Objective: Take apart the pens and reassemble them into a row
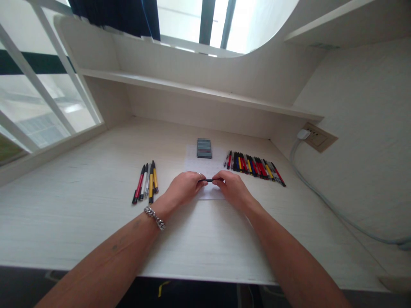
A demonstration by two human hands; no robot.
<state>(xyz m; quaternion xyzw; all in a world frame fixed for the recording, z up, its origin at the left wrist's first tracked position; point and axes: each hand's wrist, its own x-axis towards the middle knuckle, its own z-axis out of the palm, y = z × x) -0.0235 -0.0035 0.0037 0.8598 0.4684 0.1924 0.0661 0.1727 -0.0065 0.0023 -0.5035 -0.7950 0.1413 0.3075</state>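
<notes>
Over the near half of the sheet of paper (212,196), I have the left hand (189,185) and right hand (231,186) pinched on opposite ends of a slim black pen-like piece (209,180) — its long axis runs left to right across the sheet, with neither hand nearer to it. Left of the sheet I see a small bunch of pens (150,187); a longer row of pens (260,167) lies to its right — just beyond my right hand.

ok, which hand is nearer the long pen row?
Right. The right hand is in front of the pen row, at its left end; the left hand is farther left.
</notes>
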